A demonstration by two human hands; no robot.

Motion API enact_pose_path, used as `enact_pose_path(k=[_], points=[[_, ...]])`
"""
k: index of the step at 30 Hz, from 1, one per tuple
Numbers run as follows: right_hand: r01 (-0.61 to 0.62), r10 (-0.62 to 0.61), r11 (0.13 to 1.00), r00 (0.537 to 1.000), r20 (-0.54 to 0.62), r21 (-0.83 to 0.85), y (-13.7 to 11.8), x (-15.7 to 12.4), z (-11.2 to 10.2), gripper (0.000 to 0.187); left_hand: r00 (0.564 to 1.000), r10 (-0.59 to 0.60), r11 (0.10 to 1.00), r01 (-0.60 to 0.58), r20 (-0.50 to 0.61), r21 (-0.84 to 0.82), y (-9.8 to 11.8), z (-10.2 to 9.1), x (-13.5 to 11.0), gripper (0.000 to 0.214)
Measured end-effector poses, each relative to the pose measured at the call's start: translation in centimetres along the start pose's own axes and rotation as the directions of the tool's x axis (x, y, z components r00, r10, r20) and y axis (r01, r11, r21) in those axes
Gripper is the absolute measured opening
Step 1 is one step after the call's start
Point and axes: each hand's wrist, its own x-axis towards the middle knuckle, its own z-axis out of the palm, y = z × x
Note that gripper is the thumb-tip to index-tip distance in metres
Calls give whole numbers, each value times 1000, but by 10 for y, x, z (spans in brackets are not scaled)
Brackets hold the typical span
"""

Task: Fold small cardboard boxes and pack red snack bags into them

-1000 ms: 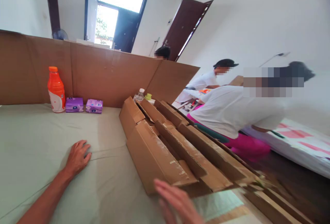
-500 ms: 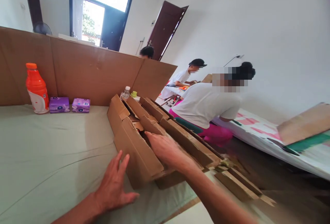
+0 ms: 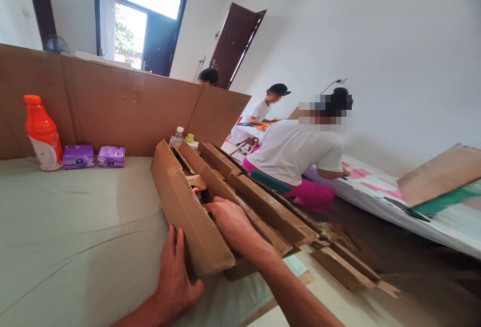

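Note:
A cardboard box (image 3: pixel 195 226) with long open compartments lies at a slant on the cloth-covered table. My right hand (image 3: pixel 231 221) reaches down into its nearest compartment; the fingertips are hidden behind the cardboard wall, so what they touch does not show. Just beyond those fingers, a small dark object with red and yellow on it (image 3: pixel 196 191) shows inside the same compartment. My left hand (image 3: pixel 178 272) rests along the box's left side, near the front corner, with fingers stretched and the thumb spread away.
An orange bottle (image 3: pixel 43 134) and two purple tissue packs (image 3: pixel 78 156) stand before a tall cardboard screen (image 3: pixel 124 101). A clear bottle (image 3: pixel 177 136) stands behind the box. Narrow cardboard pieces (image 3: pixel 343 267) lie at right. A person in a white shirt (image 3: pixel 293 151) sits beyond the table.
My left hand has moved forward and right, up to the box's side. My right hand has shifted slightly back and sunk deeper into the compartment, uncovering the small dark object.

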Motion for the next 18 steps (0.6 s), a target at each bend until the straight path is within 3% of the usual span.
enact_pose_path(k=[6, 14, 18], points=[[8, -10, 999, 999, -33, -52, 9, -2, -17, 29, 1000, 13, 1000, -13, 4, 2, 2, -4, -3, 116], [-10, 0, 996, 994, -109, -88, 3, -8, -27, 36, 999, -1, 1000, 1, 35, -7, 0, -21, -4, 118], [-38, 15, 996, 962, -272, -82, 11, -17, -34, 36, 997, -31, 1000, 31, 77, -4, 0, -25, -2, 117]])
